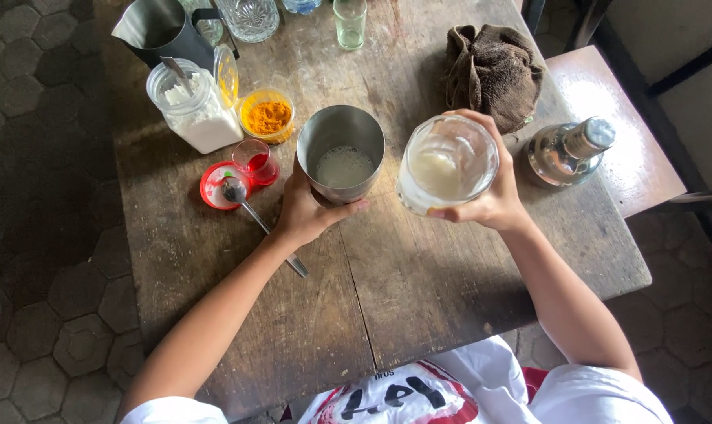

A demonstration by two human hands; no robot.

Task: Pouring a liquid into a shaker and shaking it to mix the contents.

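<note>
Overhead view, worn wooden table (419,283). Top left: clear jar (195,107) of white powder, round yellow tub (267,115) of orange powder, small red cup (254,160), red lid (219,185) with spoon (255,219) resting on it. Left hand (307,210) wrapped around steel cup (342,152), frothy white liquid inside, table centre. Right hand (488,192) fingers curled, gripping glass (447,164) of milky liquid, tilted, just beside steel cup. Brown cloth (493,71) and steel shaker lid (566,151) to right.
</note>
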